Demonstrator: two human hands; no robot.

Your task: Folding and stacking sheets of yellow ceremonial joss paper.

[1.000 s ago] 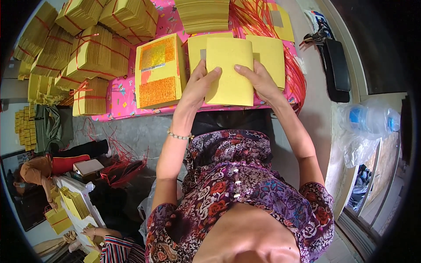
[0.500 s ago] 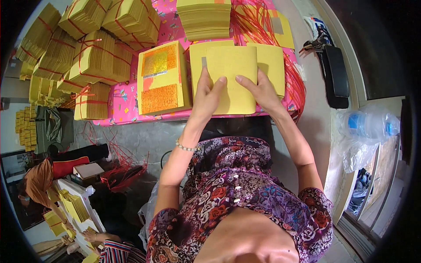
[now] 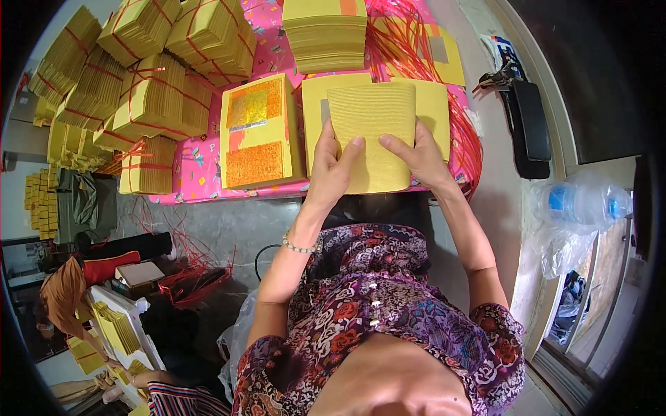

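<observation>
Between my two hands is a stack of yellow paper sheets point(image 3: 372, 114), its far edge slightly bowed and its top sheet finely ridged. My left hand point(image 3: 334, 164) grips the stack's left side with the thumb on top. On the right side my right hand point(image 3: 419, 158) does the same, thumb lying across the top sheet. The fingers underneath are hidden. Behind the held stack lie yellow paper with a grey patch point(image 3: 314, 96) and another yellow paper stack point(image 3: 433, 104). Left of my hands stands a thick paper pile point(image 3: 255, 132) topped with orange and gold foil panels.
Tied yellow paper bundles point(image 3: 156, 97) crowd the table's left, on a pink patterned cloth point(image 3: 198, 166). A tall paper pile point(image 3: 325, 45) stands at the back, beside loose red ties point(image 3: 409, 38). A bagged plastic bottle point(image 3: 569, 201) is at right. Other people work at lower left.
My hands have brought the paper stack slightly nearer and to the right, still gripping both sides. Its far edge looks more bowed. The whole view has shifted slightly.
</observation>
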